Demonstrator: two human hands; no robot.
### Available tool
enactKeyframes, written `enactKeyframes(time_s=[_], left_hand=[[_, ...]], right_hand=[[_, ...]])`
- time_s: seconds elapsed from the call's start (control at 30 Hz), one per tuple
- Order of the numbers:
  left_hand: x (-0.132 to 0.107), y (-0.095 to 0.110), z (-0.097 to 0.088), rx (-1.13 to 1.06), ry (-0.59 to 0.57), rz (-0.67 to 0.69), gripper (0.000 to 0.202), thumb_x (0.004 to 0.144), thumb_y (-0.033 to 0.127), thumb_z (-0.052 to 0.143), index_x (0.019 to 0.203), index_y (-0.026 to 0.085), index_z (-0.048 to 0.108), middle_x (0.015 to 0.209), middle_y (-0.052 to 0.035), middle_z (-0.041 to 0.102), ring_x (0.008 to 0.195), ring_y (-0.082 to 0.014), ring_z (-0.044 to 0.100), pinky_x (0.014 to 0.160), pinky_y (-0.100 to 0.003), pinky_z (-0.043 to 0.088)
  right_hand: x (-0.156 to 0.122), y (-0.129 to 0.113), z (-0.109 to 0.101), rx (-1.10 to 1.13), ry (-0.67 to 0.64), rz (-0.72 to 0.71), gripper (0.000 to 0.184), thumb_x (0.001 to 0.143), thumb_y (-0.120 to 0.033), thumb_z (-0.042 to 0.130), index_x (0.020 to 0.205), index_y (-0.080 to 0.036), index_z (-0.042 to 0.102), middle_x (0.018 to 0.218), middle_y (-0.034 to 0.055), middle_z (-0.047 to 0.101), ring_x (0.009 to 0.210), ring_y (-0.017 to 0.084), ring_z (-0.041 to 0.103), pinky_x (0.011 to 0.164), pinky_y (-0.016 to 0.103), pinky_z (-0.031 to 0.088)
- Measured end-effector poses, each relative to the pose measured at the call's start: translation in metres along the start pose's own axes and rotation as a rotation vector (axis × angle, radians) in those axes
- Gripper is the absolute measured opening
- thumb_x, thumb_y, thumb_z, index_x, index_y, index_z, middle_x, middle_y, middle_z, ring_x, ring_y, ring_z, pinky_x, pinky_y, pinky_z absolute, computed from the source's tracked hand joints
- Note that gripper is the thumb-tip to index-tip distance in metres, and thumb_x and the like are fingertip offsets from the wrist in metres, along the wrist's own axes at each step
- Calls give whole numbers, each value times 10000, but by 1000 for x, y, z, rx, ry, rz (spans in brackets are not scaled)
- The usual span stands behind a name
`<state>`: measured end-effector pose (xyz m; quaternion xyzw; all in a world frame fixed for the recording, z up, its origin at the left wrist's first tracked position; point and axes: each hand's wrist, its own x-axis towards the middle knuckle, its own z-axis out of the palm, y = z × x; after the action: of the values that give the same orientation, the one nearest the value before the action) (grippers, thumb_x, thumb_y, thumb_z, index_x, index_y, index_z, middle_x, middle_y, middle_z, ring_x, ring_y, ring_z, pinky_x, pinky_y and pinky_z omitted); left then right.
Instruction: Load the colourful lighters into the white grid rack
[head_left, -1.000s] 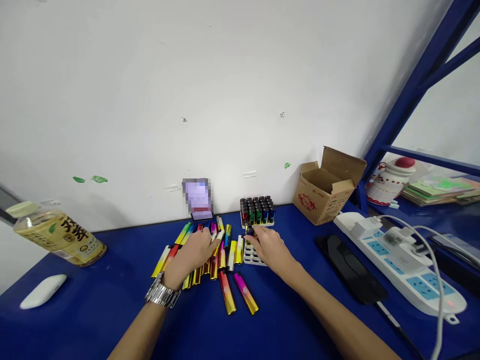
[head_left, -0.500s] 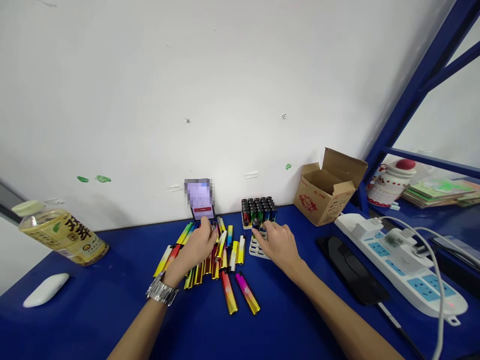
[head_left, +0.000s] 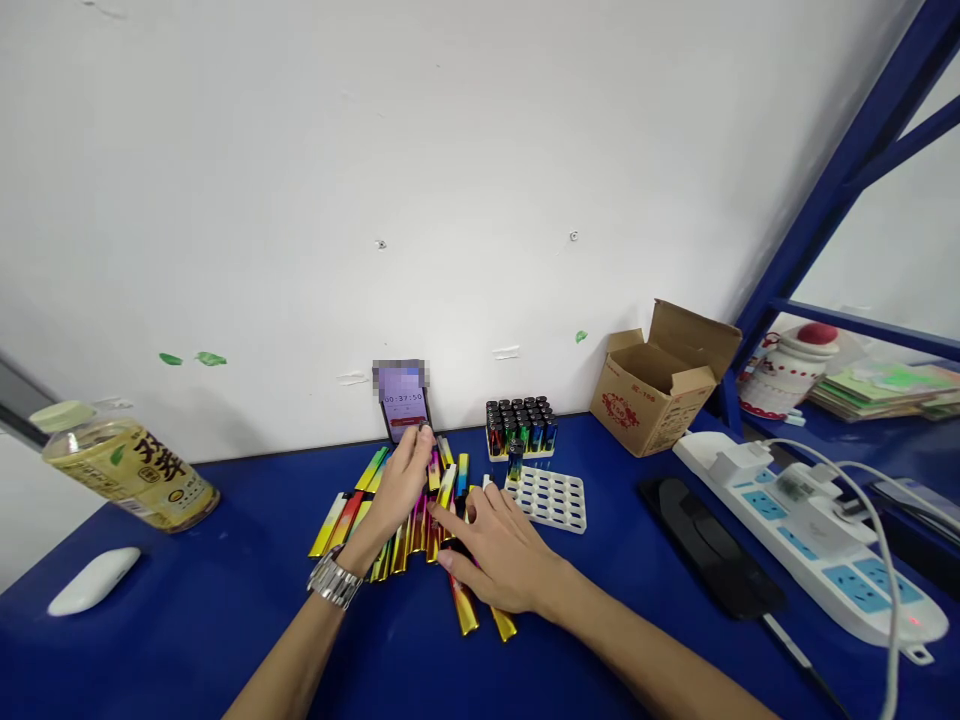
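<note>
Many shiny, colour-graded lighters (head_left: 328,524) lie in a loose pile on the blue table. My left hand (head_left: 400,487) is over the back of the pile, its fingers closed around a lighter (head_left: 434,468) that they partly hide. To its right, my right hand (head_left: 504,548) reaches across the pile's right side, thumb and index finger apart, with nothing visible between them. It covers parts of several lighters. A white tray with holes (head_left: 564,497) lies behind it, one lighter (head_left: 514,463) upright in its back left corner. Farther back, a filled tray holds upright lighters (head_left: 520,425).
A phone (head_left: 406,397) showing a timer leans on the wall. An open cardboard box (head_left: 637,400), a black phone (head_left: 709,545) and a power strip (head_left: 810,545) with cables stand to the right. At left are a drink bottle (head_left: 127,467) and a white case (head_left: 93,580).
My right hand has left the upright lighter in the white tray and moved left and nearer, over the pile. My left hand has shifted slightly, staying at the pile's back.
</note>
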<state>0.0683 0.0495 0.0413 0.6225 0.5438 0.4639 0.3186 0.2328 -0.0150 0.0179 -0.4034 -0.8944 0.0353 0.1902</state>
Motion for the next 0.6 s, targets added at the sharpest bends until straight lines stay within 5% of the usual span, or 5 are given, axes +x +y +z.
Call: enactKeyframes(time_s=[0.13,0.33,0.6], left_hand=[[1,-3,-2,-5,-78,73,376,912,535,358,719,216,403,596,63,426,535,-107,429,537,-238,373],[0,-4,2,-74,-57,61,376,885,517,440,684,229,307,578,85,315,494,-89,321,482,-217,286],[-4,-3,1,101,140,10,376,833,384,438,533,222,278,500,59,295,487,-101,286,484,-250,234]], right_hand=[[3,-2,4,10,-7,66,419,969,-475,306,1212,-226,539,921,92,519,869,248,456,778,405,401],[9,2,9,-47,42,127,197,963,-246,380,982,-184,566,867,95,584,849,254,511,771,394,409],[6,11,16,147,122,145,372,929,-170,471,1297,-123,443,983,121,587,914,262,541,814,402,465]])
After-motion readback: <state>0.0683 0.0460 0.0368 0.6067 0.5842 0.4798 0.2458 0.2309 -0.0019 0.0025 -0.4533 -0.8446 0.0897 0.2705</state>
